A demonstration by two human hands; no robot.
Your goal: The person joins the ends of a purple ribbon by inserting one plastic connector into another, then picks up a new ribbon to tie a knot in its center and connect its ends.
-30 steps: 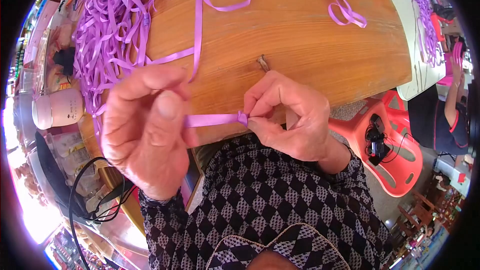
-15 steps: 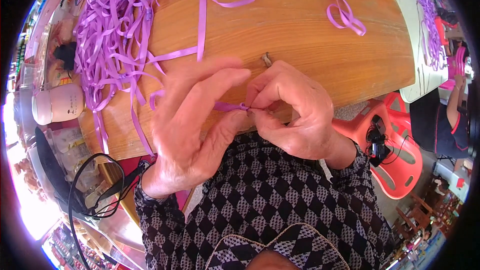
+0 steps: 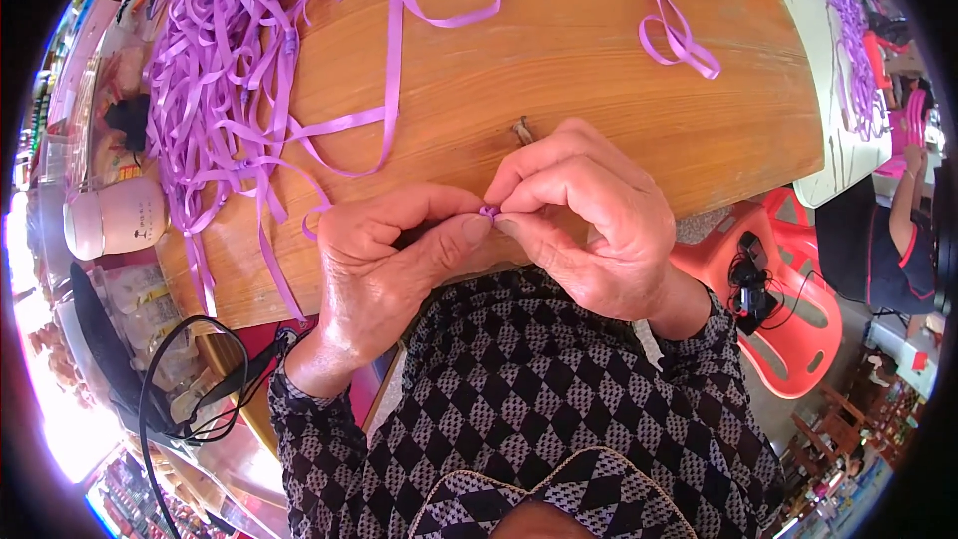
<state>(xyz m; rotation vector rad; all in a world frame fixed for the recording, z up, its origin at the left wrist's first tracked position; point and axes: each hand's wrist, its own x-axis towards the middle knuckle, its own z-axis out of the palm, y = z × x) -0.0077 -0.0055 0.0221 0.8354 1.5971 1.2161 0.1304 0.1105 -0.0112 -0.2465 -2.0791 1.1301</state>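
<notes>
Both hands meet over the near edge of the wooden table, pinching a small knotted bit of purple ribbon [image 3: 489,212] between the fingertips. My left hand [image 3: 389,255] grips it between thumb and forefinger, its other fingers curled in. On the other side, my right hand [image 3: 594,220] pinches the same knot with thumb and index finger. Most of this ribbon is hidden by the fingers. A big tangled heap of purple ribbons [image 3: 225,50] covers the table's far left, with strands trailing toward my left hand.
On the wooden table [image 3: 559,50], a loose purple ribbon [image 3: 679,40] lies far right and a small brownish object [image 3: 522,130] sits beyond my right hand. A pale jar [image 3: 118,217] stands left. Red stools [image 3: 788,339] with a black cable are at right; another person's arm [image 3: 906,205] shows beyond.
My left fingers, raised and spread before, have come down and closed on the ribbon's knot. The right hand keeps its pinch. The view has shifted slightly.
</notes>
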